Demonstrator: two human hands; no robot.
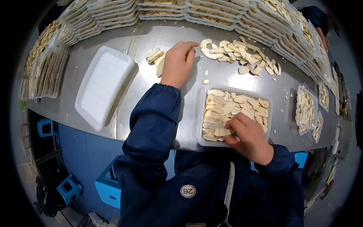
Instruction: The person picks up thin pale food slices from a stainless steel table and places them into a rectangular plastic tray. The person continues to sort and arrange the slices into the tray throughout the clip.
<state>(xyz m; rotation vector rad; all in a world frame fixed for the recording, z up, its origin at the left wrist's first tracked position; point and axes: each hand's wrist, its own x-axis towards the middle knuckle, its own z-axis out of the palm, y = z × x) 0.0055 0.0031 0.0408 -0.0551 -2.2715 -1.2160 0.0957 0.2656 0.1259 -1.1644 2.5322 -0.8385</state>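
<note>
Before me stands a clear plastic tray (270,113) filled with pale slices (215,110), apparently mushroom, laid in overlapping rows on its left side. My right hand (251,137) is over the tray's near part, pinching a slice (222,132) between thumb and fingers at the lower left. Farther up the steel table, my left hand (180,63) rests palm down beside a few loose slices (155,58), partly covering them. Its fingers point right and curl under, so whether they hold anything is hidden. A larger heap of loose slices (241,54) lies to its right.
An upturned-looking white plastic tray (103,88) is at left on the steel table (153,113). Stacks of filled trays (215,11) line the back and both sides. Small filled trays (306,107) stand at right. Blue stools (109,187) are below; another person's arm (323,38) shows far right.
</note>
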